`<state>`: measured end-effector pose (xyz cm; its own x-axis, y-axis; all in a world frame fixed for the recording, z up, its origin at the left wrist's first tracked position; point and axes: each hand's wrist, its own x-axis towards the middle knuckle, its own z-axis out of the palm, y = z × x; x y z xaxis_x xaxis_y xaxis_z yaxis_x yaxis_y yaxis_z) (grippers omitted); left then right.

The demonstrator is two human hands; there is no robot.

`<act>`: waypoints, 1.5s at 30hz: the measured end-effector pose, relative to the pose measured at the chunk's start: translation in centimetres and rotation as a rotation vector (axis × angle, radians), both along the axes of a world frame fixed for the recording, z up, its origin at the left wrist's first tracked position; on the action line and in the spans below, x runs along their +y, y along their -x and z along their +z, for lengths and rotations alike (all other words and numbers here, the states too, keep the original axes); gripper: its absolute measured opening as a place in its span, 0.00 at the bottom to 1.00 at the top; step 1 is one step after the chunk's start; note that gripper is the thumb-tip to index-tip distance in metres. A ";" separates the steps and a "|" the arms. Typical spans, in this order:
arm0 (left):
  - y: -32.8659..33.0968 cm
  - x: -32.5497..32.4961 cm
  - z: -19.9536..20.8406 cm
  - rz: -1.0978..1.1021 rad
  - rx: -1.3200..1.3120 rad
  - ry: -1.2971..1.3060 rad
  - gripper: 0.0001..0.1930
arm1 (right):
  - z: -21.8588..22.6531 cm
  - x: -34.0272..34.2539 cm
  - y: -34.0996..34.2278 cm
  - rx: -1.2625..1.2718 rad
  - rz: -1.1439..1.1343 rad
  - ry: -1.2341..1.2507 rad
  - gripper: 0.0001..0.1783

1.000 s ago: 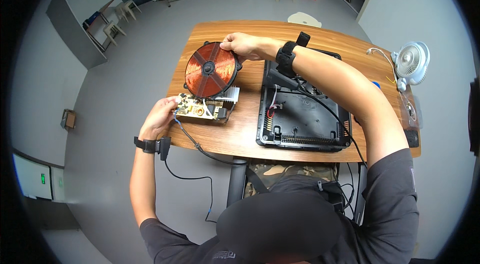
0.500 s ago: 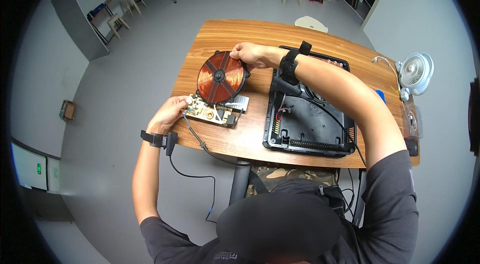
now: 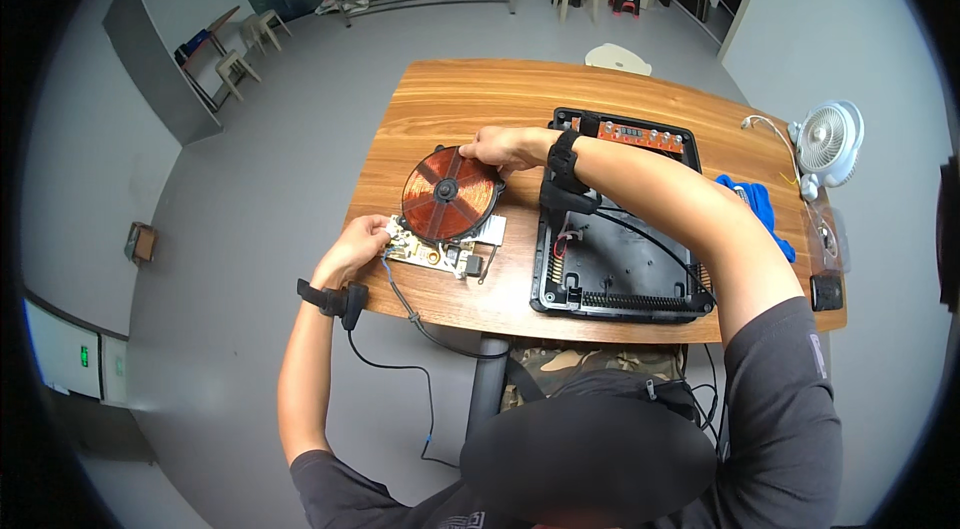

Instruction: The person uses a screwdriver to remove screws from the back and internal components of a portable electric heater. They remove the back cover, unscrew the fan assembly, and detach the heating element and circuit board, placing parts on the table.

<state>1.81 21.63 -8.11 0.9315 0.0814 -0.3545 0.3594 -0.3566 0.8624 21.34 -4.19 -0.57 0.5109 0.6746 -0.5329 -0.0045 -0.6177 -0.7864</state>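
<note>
A round copper induction coil (image 3: 450, 191) with a black frame stays by its far right rim in my right hand (image 3: 505, 147), thumb and fingers closed on it. The coil's near edge overlaps a pale circuit board (image 3: 420, 251) on the table; whether they touch, I cannot tell. My left hand (image 3: 358, 247) pinches the board's left end. A silver heat sink (image 3: 491, 230) shows beyond the board's right part, partly under the coil. A dark cable (image 3: 412, 315) runs from the board's left side over the table's near edge.
An open black cooker housing (image 3: 630, 259) lies right of the board, under my right forearm, with an orange control board (image 3: 640, 136) at its far end. Farther right are a blue cloth (image 3: 765, 214), a small white fan (image 3: 830, 139) and a black block (image 3: 826, 293).
My right hand has brought the coil a little nearer to me over the board. My right arm has shifted too, uncovering the control board and the blue cloth. The left hand keeps its grip.
</note>
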 end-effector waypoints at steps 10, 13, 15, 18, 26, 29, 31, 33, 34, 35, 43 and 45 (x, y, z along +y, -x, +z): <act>0.5 -0.3 0.6 0.008 -0.079 -0.213 0.10 | -0.9 0.7 0.6 -0.007 0.067 0.106 0.23; 0.2 -0.1 0.5 -0.015 -0.075 -0.170 0.10 | -1.4 0.4 0.6 -0.098 0.056 0.126 0.23; 0.6 -0.1 1.0 -0.006 -0.057 -0.143 0.10 | -1.2 0.5 0.9 -0.109 0.068 0.134 0.23; 0.4 -0.4 1.5 -0.022 -0.042 -0.210 0.10 | -1.4 0.4 0.9 -0.181 0.074 0.165 0.24; 0.4 0.1 1.6 0.015 -0.084 -0.241 0.09 | -3.5 2.2 -0.8 -0.274 0.139 0.154 0.27; -1.3 -3.0 5.2 0.040 -0.206 -0.308 0.09 | -3.2 -0.4 -5.2 -0.097 0.159 0.145 0.30; -0.3 -3.4 5.6 0.073 -0.296 -0.393 0.10 | 0.5 -2.2 -2.9 -0.359 0.100 0.022 0.34; -1.6 -4.6 6.4 0.016 -0.407 -0.512 0.10 | 2.1 -5.7 -4.3 -0.324 0.057 -0.105 0.35; -2.4 -5.4 7.1 -0.015 -0.463 -0.573 0.10 | 2.4 -7.7 -4.8 -0.326 0.032 -0.171 0.34; -2.5 -7.5 8.3 -0.017 -0.405 -0.524 0.10 | 3.8 -10.2 -4.2 -0.309 0.016 -0.180 0.34; -5.3 -19.3 11.4 -0.223 -0.432 -0.425 0.10 | 4.8 -29.7 -4.0 -0.466 -0.325 -0.067 0.21; -5.6 -22.1 11.6 -0.361 -0.510 -0.452 0.11 | 4.9 -34.4 -2.1 -0.472 -0.403 -0.098 0.17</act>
